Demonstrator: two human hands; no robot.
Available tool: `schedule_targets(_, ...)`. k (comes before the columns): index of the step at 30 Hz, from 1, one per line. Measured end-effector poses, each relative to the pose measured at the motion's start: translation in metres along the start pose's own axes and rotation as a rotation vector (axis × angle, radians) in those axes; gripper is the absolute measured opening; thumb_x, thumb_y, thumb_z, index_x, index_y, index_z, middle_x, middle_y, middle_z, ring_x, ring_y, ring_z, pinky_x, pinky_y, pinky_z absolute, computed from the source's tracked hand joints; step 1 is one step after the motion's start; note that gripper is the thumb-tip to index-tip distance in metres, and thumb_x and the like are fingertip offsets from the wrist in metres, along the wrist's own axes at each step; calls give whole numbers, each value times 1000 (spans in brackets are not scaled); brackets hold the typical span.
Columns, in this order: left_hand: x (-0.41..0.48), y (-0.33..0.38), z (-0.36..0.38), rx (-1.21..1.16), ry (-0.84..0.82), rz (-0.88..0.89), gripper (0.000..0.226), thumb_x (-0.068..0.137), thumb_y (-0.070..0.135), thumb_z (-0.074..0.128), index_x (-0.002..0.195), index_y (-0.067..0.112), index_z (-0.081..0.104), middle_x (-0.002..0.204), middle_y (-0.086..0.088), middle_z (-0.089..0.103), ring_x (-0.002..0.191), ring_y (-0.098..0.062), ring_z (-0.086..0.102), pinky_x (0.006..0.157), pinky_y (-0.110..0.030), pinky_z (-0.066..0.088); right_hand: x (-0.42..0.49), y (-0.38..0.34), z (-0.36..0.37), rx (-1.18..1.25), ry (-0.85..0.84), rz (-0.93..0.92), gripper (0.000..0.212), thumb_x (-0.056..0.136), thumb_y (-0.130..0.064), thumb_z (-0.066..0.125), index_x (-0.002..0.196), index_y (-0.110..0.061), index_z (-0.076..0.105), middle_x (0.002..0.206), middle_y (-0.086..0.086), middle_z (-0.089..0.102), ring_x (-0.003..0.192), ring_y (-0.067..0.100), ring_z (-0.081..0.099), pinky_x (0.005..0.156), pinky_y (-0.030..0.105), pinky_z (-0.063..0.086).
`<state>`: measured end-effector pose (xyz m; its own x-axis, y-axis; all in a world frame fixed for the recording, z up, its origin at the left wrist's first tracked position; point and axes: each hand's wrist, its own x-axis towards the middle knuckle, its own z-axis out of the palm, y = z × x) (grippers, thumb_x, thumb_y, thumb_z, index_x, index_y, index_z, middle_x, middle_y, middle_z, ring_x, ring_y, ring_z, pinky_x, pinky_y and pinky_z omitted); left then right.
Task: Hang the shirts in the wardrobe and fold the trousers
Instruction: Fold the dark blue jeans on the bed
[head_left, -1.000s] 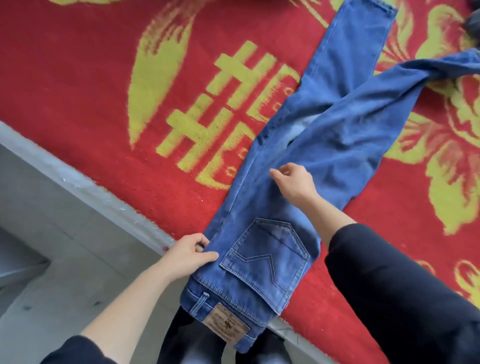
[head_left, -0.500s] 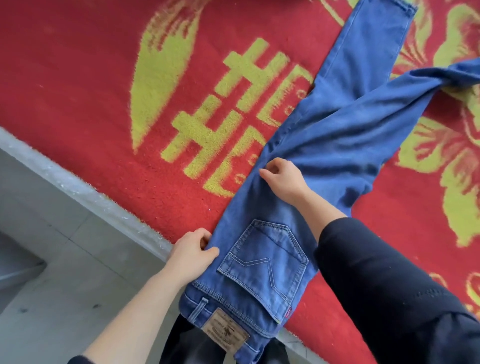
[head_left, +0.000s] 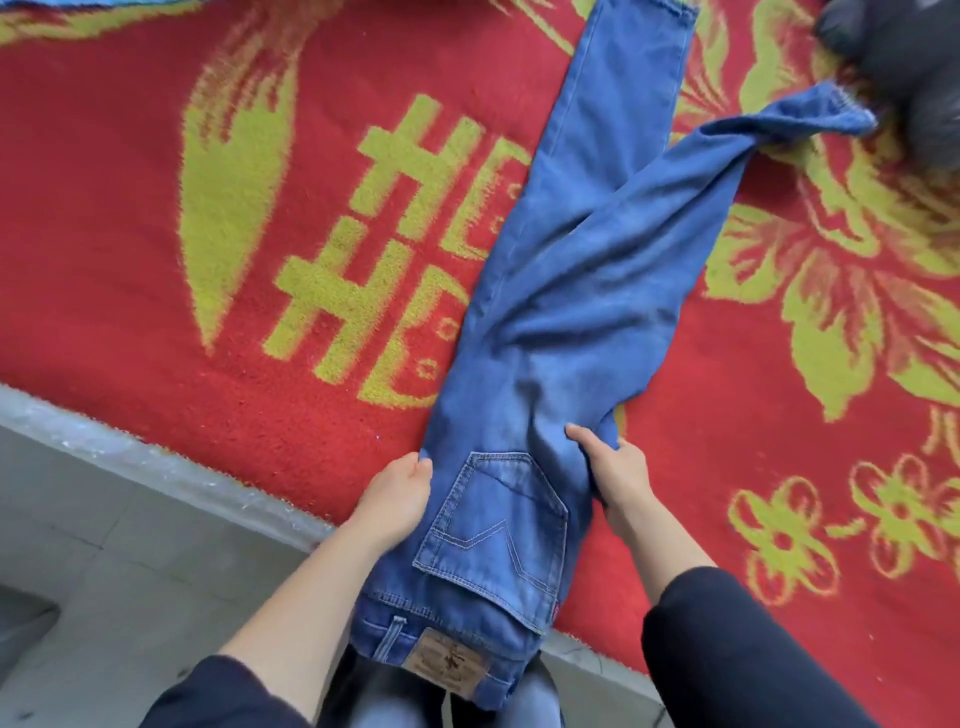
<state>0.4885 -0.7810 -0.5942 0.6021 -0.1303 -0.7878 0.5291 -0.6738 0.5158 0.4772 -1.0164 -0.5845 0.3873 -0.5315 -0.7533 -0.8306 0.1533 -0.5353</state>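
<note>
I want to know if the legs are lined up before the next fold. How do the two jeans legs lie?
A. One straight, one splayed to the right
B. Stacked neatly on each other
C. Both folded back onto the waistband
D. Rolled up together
A: one leg of the jeans runs straight away from the person, while the other leg splays off to the right.

Quick count: one pair of blue denim jeans (head_left: 561, 291), one red-and-yellow patterned blanket (head_left: 208, 270), one dark cloth heap (head_left: 914, 67), two hands: left hand (head_left: 397, 496), right hand (head_left: 618, 473).
</note>
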Motion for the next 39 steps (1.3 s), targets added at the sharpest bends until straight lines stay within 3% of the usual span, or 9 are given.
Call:
schedule_targets(2,-2,-6,-4,-110,-200,-54,27,101,16,36,77,15,48,81,-8,53,75,-16,45,71,-31,32,0,9,-6,-47,-35,116,16,72,-16,76,70,-13,60,54,-3,56,42,11,50,38,19,37)
schedule_targets(6,-8,-20,-12,148,-354,-194,28,92,9,42,67,9,54,71,-3,54,60,-15,45,51,-24,31,-1,18,-26,-422,-190,238,34,67,-21,78,94,-5,65,74,6,64,62,20,59,52,25,47)
schedule_targets(9,2,-2,-25,225,-212,-169,22,87,12,49,65,12,49,64,0,52,55,-15,42,51,-29,29,14,-3,-34,-519,-65,9,40,71,-27,80,99,-3,64,97,13,69,86,22,63,72,36,49)
schedule_targets(12,28,34,-30,51,-54,-27,6,87,15,56,90,13,60,73,0,60,67,-18,52,63,-31,38,30,-42,-35,-428,227,-180,46,77,-26,73,111,-5,51,114,15,59,106,30,57,84,35,41)
schedule_targets(15,61,76,-28,60,101,128,38,89,21,59,125,13,50,98,-7,61,91,-26,60,79,-35,47,50,-77,-31,-523,337,-368,50,80,-22,68,121,-4,47,124,16,49,118,34,46,96,41,37)
schedule_targets(19,108,121,-32,407,330,329,61,96,34,49,150,17,25,156,-11,21,143,-27,19,116,-43,21,89,-125,-21,-621,245,-475,50,85,-25,61,129,-8,46,131,11,45,123,28,45,101,40,38)
schedule_targets(30,252,214,-92,664,414,356,69,101,44,29,153,11,-1,159,-17,-13,147,-27,-14,119,-41,-3,211,-253,-21,-354,426,-555,53,87,-29,60,128,1,46,127,19,51,119,32,48,99,36,36)
schedule_targets(34,270,225,-87,644,448,341,76,98,53,25,151,13,-12,156,-15,-24,144,-25,-25,117,-40,-12,252,-283,-34,28,462,-384,59,80,-45,66,119,-3,52,117,15,63,107,33,61,93,43,47)
schedule_targets(39,276,222,-84,682,484,336,78,96,56,22,150,15,-17,155,-15,-27,143,-25,-28,116,-42,-12,277,-318,-42,326,517,-223,37,79,-36,65,104,-11,55,96,7,67,57,16,64,45,25,47)
